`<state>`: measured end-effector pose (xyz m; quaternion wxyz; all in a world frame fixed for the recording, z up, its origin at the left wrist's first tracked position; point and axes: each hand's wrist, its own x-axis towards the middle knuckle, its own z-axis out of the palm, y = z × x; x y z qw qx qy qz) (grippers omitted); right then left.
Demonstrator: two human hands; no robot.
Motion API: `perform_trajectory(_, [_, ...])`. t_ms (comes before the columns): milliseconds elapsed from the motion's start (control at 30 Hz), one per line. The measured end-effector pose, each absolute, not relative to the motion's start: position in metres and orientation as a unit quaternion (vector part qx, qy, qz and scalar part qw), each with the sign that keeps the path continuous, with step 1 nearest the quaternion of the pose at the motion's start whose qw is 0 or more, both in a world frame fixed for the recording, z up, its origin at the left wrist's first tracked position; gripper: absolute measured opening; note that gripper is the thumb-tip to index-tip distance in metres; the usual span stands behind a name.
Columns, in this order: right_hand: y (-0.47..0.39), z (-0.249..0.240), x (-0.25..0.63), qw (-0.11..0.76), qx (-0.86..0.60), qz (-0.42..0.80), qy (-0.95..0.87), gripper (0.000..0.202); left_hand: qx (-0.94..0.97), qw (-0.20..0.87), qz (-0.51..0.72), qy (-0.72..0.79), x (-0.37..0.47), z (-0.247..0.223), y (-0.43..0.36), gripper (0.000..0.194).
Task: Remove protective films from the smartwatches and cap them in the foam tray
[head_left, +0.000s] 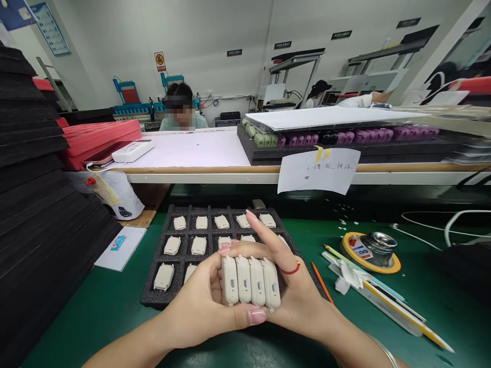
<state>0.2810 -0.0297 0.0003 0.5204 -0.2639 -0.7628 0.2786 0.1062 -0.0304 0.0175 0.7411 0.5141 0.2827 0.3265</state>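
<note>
Several cream-coloured cases (251, 281) stand side by side in a row between my two hands, their narrow sides with small slots turned toward me. My left hand (207, 296) wraps the row from the left, its thumb along the bottom. From the right, my right hand (295, 281) supports the same row, its index finger stretched up and away from the cases. Behind and below them lies a black foam tray (151, 286) with square compartments, many holding a similar cream case (164, 276). The hands cover part of the tray.
Right on the green table (307, 230) are a tape roll (351, 245) with a metal container (379, 245), an orange stick (322, 283) and pens. Black foam (34, 204) is stacked left. A shelf (203, 176) crosses behind, with a handwritten paper (318, 171). A person (184, 120) sits beyond.
</note>
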Motion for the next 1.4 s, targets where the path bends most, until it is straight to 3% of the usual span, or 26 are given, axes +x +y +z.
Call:
perform_trajectory(233, [-0.031, 0.004, 0.280, 0.512, -0.271, 0.272, -0.768, 0.104, 0.496, 0.752, 0.327, 0.287, 0.097, 0.012, -0.029, 0.029])
perform_trajectory(400, [-0.030, 0.005, 0.280, 0.501, -0.266, 0.257, -0.783, 0.099, 0.523, 0.716, 0.344, 0.309, 0.101, 0.012, -0.028, 0.045])
perform_trajectory(900, [-0.029, 0.001, 0.274, 0.502, -0.245, 0.185, -0.809, 0.094, 0.552, 0.679, 0.364, 0.319, 0.106, 0.006, -0.028, 0.055])
perform_trajectory(1067, [-0.033, 0.003, 0.275, 0.458, -0.243, 0.134, -0.845, 0.082, 0.574, 0.669, 0.352, 0.316, 0.109, 0.011, -0.026, 0.063])
perform_trajectory(1167, [-0.039, 0.007, 0.279, 0.437, -0.255, 0.117, -0.854, 0.090, 0.603, 0.623, 0.365, 0.339, 0.108, 0.016, -0.029, 0.057])
perform_trajectory(1267, [-0.044, 0.011, 0.285, 0.479, -0.266, 0.180, -0.817, 0.104, 0.642, 0.578, 0.382, 0.327, 0.107, 0.019, -0.033, 0.051])
perform_trajectory(1400, [-0.038, 0.012, 0.294, 0.560, -0.291, 0.318, -0.708, 0.068, 0.677, 0.536, 0.389, 0.321, 0.107, 0.018, -0.037, 0.042])
